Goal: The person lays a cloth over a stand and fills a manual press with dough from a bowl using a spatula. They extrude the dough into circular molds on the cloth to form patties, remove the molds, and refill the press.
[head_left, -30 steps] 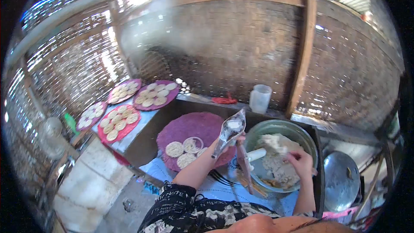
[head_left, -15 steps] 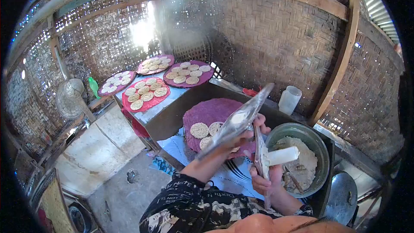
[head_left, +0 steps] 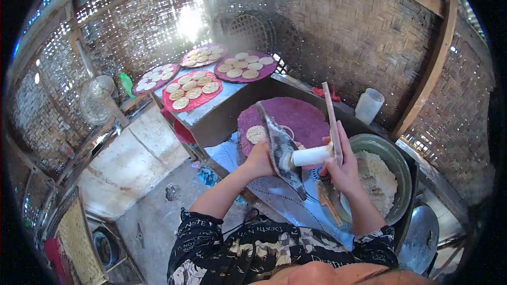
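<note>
And there's the switch: a second ago my right hand [head_left: 344, 168] is down in the dough, and now it's up and wrapped firmly round a flat board [head_left: 332, 121], thumb on the near side, fingers on the far side. The white cylinder [head_left: 313, 156] sticking out of that board has swung about too; it points across to my left hand [head_left: 259, 160], which is curled tight round the dark wooden piece [head_left: 272, 138], the far fingers hidden behind it.

So both hands are full, and the two parts face each other in the gap between them! The cylinder's free end is right at the whitish middle of the dark piece; whether it has gone inside, I can't tell. The way I judge it, scooping gives way to lining up, and a tilt in either hand would spoil the match.

Just right of my right hand sits the big bowl [head_left: 407, 180], plenty of dough [head_left: 384, 178] in it. Ahead of both hands lies the round purple mat [head_left: 303, 112], with a pale strand-patterned disc [head_left: 256, 134] just beyond my left hand and a thin ring [head_left: 288, 129], partly hidden, between my hands but farther out.
</note>
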The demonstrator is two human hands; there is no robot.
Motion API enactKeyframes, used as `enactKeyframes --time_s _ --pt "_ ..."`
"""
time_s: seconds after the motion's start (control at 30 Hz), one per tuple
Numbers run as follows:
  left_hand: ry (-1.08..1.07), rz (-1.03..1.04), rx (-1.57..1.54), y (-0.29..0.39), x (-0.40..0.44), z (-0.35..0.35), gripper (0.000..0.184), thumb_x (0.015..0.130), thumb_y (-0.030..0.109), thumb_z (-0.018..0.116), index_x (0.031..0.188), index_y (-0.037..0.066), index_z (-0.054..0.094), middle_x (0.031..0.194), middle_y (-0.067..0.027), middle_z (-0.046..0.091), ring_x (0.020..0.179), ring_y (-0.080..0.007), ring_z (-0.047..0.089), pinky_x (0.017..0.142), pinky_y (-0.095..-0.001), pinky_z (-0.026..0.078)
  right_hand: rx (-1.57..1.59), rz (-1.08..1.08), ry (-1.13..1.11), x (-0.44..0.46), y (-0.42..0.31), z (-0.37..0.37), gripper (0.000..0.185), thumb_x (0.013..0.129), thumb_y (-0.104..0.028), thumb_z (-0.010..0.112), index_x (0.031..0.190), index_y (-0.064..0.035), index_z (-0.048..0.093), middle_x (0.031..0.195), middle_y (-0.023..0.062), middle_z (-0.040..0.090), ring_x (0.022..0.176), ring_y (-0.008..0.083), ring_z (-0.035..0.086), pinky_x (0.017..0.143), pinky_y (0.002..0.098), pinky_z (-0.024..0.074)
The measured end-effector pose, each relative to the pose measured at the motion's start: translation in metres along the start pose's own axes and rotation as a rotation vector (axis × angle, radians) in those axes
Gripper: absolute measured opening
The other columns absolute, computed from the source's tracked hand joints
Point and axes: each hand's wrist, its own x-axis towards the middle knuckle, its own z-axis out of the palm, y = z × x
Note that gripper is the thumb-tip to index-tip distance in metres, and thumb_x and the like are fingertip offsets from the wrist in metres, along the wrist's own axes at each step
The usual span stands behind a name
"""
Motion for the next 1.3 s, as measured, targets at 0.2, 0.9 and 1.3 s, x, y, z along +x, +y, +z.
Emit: enactKeyframes --time_s 0.2,0.9,1.3 --pt "0.131 0.197 0.36 -0.032 0.011 0.012 0.041 0.06 0.036 0.064 0.091 0.009 0.062 0.097 -0.0103 0.06 0.097 -0.0262 0.055 0.096 -0.0397 0.034 -0.765 -0.299 -0.064 -0.004 -0.023 0.014 0.085 0.07 -0.045 0.065 0.133 -0.0018 0.029 0.117 0.0197 0.043 0.1 0.0351 0.051 0.073 0.0374 0.0497" --pt "-0.347 0.123 -0.657 -0.096 0.073 -0.076 0.075 0.067 0.014 0.066 0.133 0.009 0.031 0.122 -0.0094 0.049 0.113 -0.0211 0.047 0.095 -0.035 0.037 0.48 0.709 -0.535 0.041 0.075 0.02 0.104 0.061 -0.055 0.071 0.136 -0.0043 0.02 0.121 0.0154 0.042 0.106 0.0277 0.048 0.086 0.0428 0.041" --pt "0.016 -0.055 -2.065 -0.182 0.184 -0.074 0.053 0.083 0.057 0.044 0.079 0.008 0.061 0.078 -0.0061 0.055 0.08 -0.0249 0.053 0.079 -0.0407 0.044 0.447 0.941 -0.502 0.121 0.108 0.0 0.08 0.074 -0.067 0.046 0.118 -0.0002 0.04 0.099 0.0177 0.058 0.084 0.0252 0.061 0.074 0.034 0.0495"
